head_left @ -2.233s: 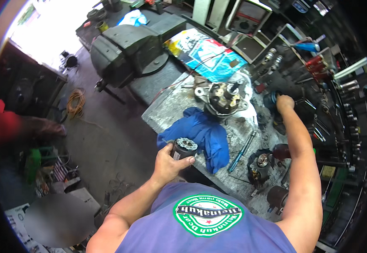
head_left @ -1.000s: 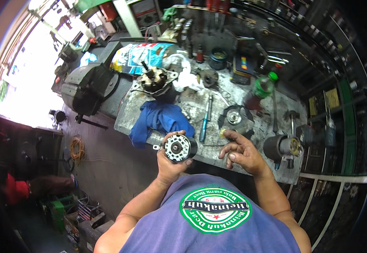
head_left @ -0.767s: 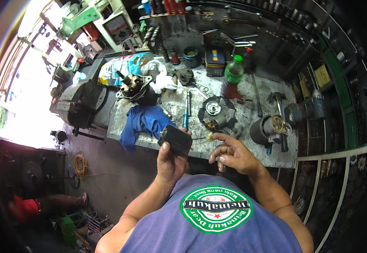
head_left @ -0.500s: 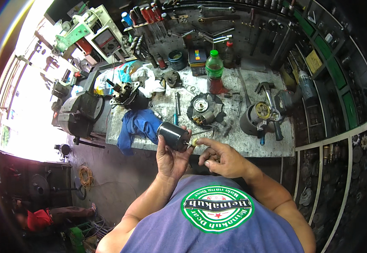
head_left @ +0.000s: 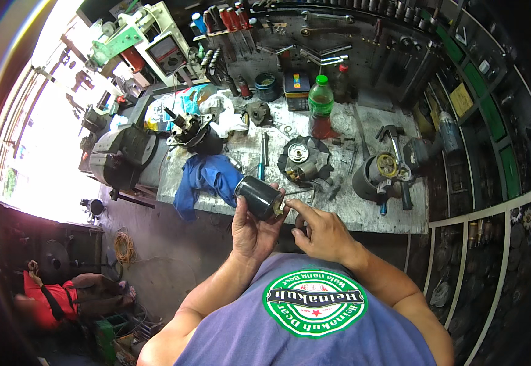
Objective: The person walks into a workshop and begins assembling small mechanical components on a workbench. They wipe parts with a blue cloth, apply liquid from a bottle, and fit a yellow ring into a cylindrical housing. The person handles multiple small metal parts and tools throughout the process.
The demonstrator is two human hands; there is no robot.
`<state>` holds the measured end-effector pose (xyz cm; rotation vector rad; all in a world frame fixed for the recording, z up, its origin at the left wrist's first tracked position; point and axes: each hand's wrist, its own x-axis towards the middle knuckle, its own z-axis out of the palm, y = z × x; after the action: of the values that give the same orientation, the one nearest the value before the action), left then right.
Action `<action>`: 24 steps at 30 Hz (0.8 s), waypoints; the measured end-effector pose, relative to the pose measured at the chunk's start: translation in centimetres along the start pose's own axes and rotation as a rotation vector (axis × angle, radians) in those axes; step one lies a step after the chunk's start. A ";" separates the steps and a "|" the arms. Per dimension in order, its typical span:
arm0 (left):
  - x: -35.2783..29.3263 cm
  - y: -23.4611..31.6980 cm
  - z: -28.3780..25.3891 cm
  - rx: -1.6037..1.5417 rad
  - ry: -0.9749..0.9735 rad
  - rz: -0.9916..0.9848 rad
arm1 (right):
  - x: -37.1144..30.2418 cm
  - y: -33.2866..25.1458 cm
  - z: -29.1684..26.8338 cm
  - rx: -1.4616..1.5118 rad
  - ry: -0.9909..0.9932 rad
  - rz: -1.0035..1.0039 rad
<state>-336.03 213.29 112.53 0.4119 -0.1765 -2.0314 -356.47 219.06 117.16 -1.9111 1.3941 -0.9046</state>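
While the left hand [head_left: 250, 229] grasped a black cylindrical motor housing [head_left: 258, 197] above the near edge of the metal workbench [head_left: 363, 210], the right hand [head_left: 323, 235] pressed its fingertips to the housing's open end, gripping nothing itself. Just beyond lay a blue rag [head_left: 207, 177], a finned round casing [head_left: 305, 160] and a green bottle [head_left: 321, 107].

black motor cylinder [head_left: 258, 197], tilted, above bench edge.

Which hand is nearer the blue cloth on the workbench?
Left. The left hand sits just right of the blue cloth; the right hand is farther right.
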 end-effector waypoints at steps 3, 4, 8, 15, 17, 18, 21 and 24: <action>0.5 0.7 -0.1 -0.004 0.001 0.016 | 0.7 -0.1 0.4 -0.064 -0.059 -0.061; 0.7 0.9 -0.2 0.006 0.000 0.021 | 1.1 0.1 0.5 -0.121 -0.078 -0.110; 1.3 2.4 -1.0 -0.069 -0.016 0.019 | 3.0 1.4 0.6 -0.199 0.130 -0.112; 1.9 6.7 -4.7 -0.042 0.111 0.118 | 10.2 6.7 2.3 0.289 0.032 0.259; 1.9 8.2 -5.9 -0.021 0.133 0.162 | 15.0 9.2 3.6 0.103 0.092 0.158; 1.8 9.1 -6.5 -0.003 0.166 0.184 | 17.7 10.5 4.4 -0.004 0.126 0.140; 1.1 11.7 -8.2 -0.006 0.196 0.241 | 26.4 14.9 6.2 -0.194 0.223 0.127; 0.3 14.2 -9.6 0.013 0.253 0.324 | 34.7 18.7 6.9 -0.434 0.441 0.042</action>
<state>-320.94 206.75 107.70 0.6037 -0.0932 -1.6451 -353.76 181.21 104.47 -2.0563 2.0188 -1.1215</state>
